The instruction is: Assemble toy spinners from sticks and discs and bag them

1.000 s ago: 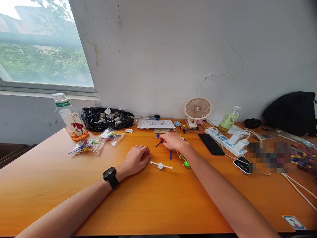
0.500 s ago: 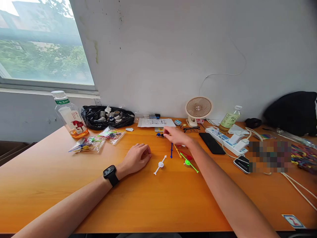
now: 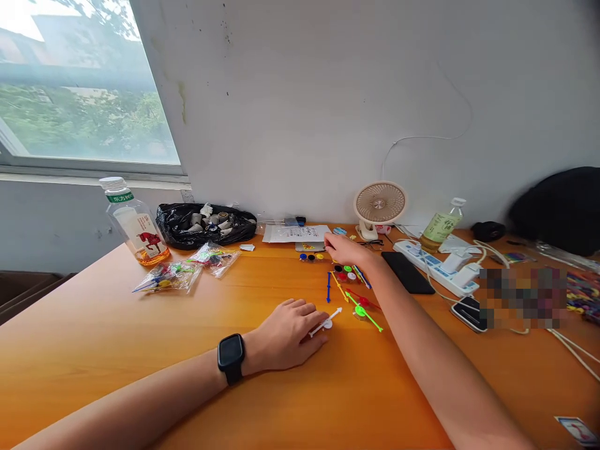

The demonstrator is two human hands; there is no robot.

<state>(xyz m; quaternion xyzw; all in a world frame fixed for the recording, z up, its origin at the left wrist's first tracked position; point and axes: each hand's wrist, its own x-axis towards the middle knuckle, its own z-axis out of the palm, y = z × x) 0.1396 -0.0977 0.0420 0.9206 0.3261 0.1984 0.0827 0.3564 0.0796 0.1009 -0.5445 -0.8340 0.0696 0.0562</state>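
Observation:
My left hand [image 3: 291,333] rests low over the table, thumb and fingers on either side of a white arrow spinner [image 3: 328,324] and touching its tail end. Farther back, my right hand [image 3: 347,249] is closed, its fingertips bent down; anything in them is hidden. Left of it lie a blue disc [image 3: 303,257], a black disc [image 3: 311,257] and a yellow disc [image 3: 320,257]. Between my hands are a blue arrow [image 3: 329,287], a yellow arrow [image 3: 340,289], a red spinner [image 3: 364,302] and a green arrow spinner [image 3: 360,310]. More coloured discs [image 3: 351,276] sit by my right wrist.
Small plastic bags of parts [image 3: 171,278], a bottle [image 3: 138,228] and a black bag [image 3: 206,240] stand left. Behind are papers [image 3: 293,234] and a fan [image 3: 379,203]. A phone [image 3: 407,272], a power strip [image 3: 431,265] with cables and another bottle [image 3: 440,228] lie right.
My left hand has moved right onto the white arrow spinner, which has shifted right and turned. My right hand has moved slightly right, leaving the row of discs in view.

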